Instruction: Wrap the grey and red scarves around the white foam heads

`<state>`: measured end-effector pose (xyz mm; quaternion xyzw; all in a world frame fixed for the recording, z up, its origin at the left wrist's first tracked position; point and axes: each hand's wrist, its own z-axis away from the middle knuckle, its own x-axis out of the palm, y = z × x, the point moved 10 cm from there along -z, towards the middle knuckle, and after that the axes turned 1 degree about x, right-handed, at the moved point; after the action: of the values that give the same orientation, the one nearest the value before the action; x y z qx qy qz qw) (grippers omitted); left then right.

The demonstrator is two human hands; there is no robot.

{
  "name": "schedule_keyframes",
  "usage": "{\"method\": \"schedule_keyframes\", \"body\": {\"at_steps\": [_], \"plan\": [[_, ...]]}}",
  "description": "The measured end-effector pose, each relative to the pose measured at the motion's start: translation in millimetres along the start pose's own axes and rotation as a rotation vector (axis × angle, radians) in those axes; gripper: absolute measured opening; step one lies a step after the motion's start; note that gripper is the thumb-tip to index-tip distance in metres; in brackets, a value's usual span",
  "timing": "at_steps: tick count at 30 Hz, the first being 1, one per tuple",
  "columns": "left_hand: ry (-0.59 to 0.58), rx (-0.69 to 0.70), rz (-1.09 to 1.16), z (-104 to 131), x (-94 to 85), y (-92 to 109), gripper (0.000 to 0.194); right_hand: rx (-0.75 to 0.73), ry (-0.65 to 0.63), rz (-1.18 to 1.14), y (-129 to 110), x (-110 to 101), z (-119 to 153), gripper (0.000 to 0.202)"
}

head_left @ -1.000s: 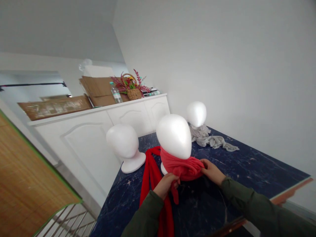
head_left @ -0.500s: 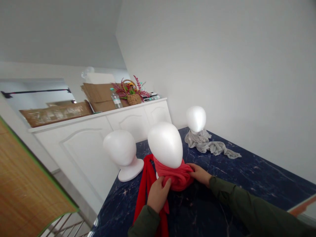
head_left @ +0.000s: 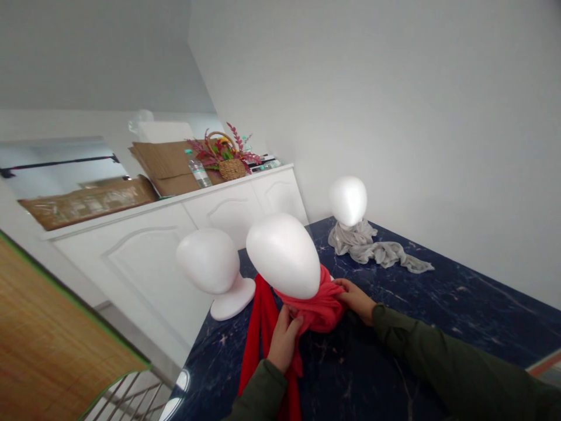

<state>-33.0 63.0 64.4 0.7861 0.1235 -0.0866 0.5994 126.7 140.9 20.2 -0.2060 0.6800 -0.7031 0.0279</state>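
Since half second ago, middle foam head (head_left: 284, 254) tilts further toward camera, both hands shifted with it. Left hand (head_left: 284, 342) grip closed on red scarf (head_left: 318, 307) under head's chin; right hand (head_left: 357, 299) pinches scarf fold at neck's right side. Scarf tail hangs over dark blue worktop (head_left: 438, 304) edge. Bare foam head (head_left: 209, 261) just left; far head (head_left: 347, 200) wears grey scarf (head_left: 372, 250).
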Motion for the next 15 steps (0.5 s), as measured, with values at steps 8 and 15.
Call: {"method": "schedule_keyframes", "body": {"at_steps": [8, 15], "plan": [[-0.259, 0.12, 0.052, 8.9, 27.3, 16.5, 0.018, -0.026, 0.098, -0.115, -15.2, -31.6, 11.9, 0.023], [0.001, 0.147, -0.368, 2.6, -14.3, 19.6, 0.029, -0.126, 0.356, 0.206, -40.4, -107.6, 37.0, 0.025]]}}
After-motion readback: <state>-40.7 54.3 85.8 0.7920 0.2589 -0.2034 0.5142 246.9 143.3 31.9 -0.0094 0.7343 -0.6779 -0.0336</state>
